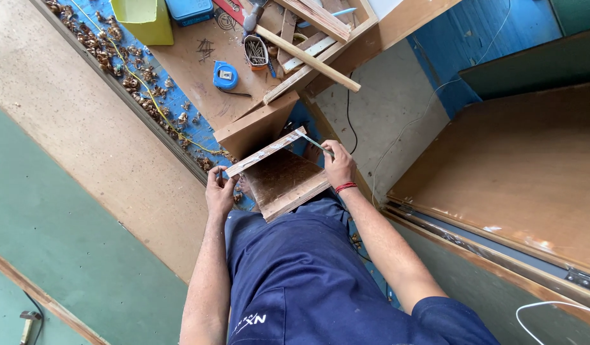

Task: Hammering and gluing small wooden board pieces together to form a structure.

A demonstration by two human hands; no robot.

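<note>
- A wide pale-brown board [97, 147] lies slantwise across the left of the view, with a green sheet [59, 255] beside it on the lower left.
- A large brown plywood panel [518, 166] fills the right side, edged below by a grey frame with a metal hinge [582, 279] at the far right.
- The person's dark-blue work clothes [301, 275] take up the bottom centre, both bare forearms reaching up from there.
- A brown bench top [199, 70] at the upper middle carries loose wooden strips [308, 54], an open tin of nails [255, 52], a round blue tape measure [225, 75], a yellow tub [143, 19] and a blue box [188, 9].
- Wood shavings [126, 67] lie scattered along the blue floor strip left of the bench.
- A small brown plywood piece with a pale wooden strip along its top edge [279, 176] sits tilted between the hands, just above the person's lap and below the bench end.
- The left hand [219, 191] curls round the piece's left end, fingers closed on the strip.
- The right hand [338, 167] pinches a thin pencil-like tool [317, 144] against the strip's right end; a red band circles that wrist.
</note>
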